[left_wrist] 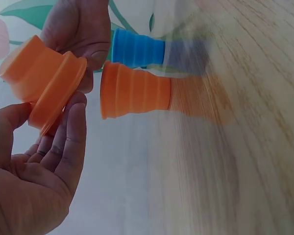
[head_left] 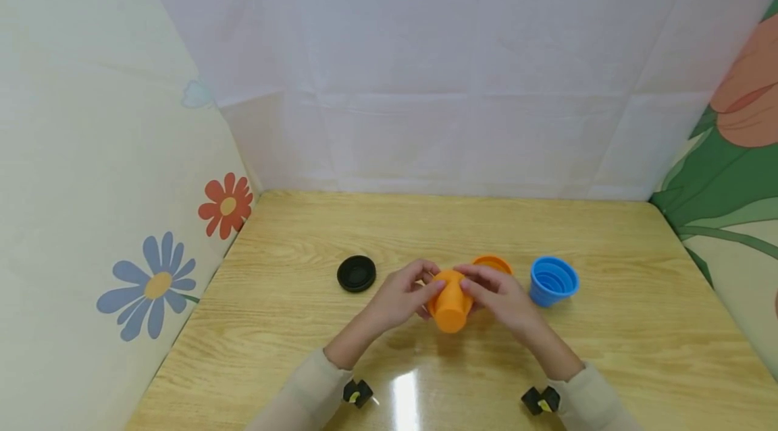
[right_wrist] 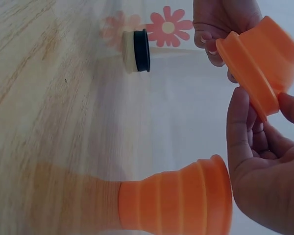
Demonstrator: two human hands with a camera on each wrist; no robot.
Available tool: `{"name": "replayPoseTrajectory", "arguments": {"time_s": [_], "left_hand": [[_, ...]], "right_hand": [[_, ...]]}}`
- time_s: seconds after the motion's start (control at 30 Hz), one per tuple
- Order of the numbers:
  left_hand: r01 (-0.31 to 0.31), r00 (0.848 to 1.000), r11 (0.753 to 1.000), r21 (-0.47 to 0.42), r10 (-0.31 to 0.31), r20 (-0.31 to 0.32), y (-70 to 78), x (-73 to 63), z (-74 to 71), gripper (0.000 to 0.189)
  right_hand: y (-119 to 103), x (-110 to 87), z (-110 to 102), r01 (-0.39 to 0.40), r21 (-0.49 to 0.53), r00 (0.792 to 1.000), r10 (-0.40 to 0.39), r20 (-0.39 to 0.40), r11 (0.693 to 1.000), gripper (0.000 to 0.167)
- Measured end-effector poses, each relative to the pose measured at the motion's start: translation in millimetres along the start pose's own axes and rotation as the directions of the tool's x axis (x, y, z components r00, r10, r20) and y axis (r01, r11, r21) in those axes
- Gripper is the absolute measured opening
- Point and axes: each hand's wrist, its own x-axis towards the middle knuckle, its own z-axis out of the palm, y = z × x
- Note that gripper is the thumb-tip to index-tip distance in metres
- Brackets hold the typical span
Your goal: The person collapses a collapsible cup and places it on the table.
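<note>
Both hands hold a partly folded orange collapsible cup up off the table, its narrow base tilted toward me. My left hand grips one side, thumb on the outer wall and fingers around the wide rim. On the opposite side my right hand pinches the cup the same way. The left wrist view shows stepped folds in the held cup. Just behind the right hand stands a second orange cup, extended and upright, partly hidden in the head view.
An extended blue collapsible cup stands upright to the right of the orange one. At the left lies a low, round black piece, flat on the wooden table. A white sheet hangs behind the table; flowered cloths flank it.
</note>
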Motion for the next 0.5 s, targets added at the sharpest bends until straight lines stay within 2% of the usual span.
{"name": "replayPoseTrajectory", "arguments": {"time_s": [0.13,0.3,0.5], "left_hand": [[-0.002,1.0,0.998,0.063,0.002,-0.003,3.0,-0.8,-1.2,0.023],[-0.011,1.0,0.995,0.095,0.011,0.002,6.4,-0.9,-1.1,0.019],[-0.026,1.0,0.995,0.095,0.028,-0.013,8.2,-1.1,0.0,0.015]], "right_hand": [[-2.6,-1.7,2.0,-0.001,-0.055,1.0,0.0,-0.01,0.998,0.04],[-4.5,-3.0,5.7,-0.004,-0.119,0.997,-0.004,-0.074,0.993,0.03],[-4.0,-2.9,9.4,0.06,-0.183,0.988,-0.084,-0.129,0.981,0.025]]}}
